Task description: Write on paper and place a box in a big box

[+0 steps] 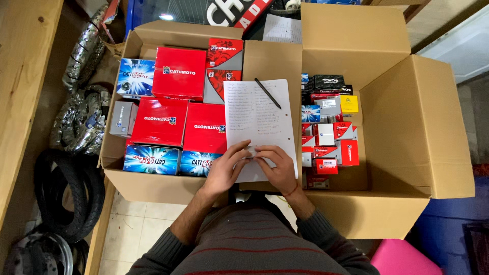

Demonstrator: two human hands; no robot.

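My left hand [227, 168] and my right hand [275, 165] meet over the lower edge of a handwritten sheet of white paper [259, 114]. Both pinch a small grey-white object [252, 151] between their fingertips; what it is I cannot tell. A black pen [268, 93] lies diagonally near the top of the sheet. The paper rests on the flaps between two open cardboard boxes. The left box [133, 181] holds large red and blue cartons. The right box [407, 132] holds several small red, white, black and yellow cartons.
A wooden board [23, 81] runs along the left. Foil-wrapped parts [81, 117] and black tyres [71, 196] lie on the floor at the left. A pink seat [402, 259] shows at the bottom right. Tiled floor [132, 229] lies below the left box.
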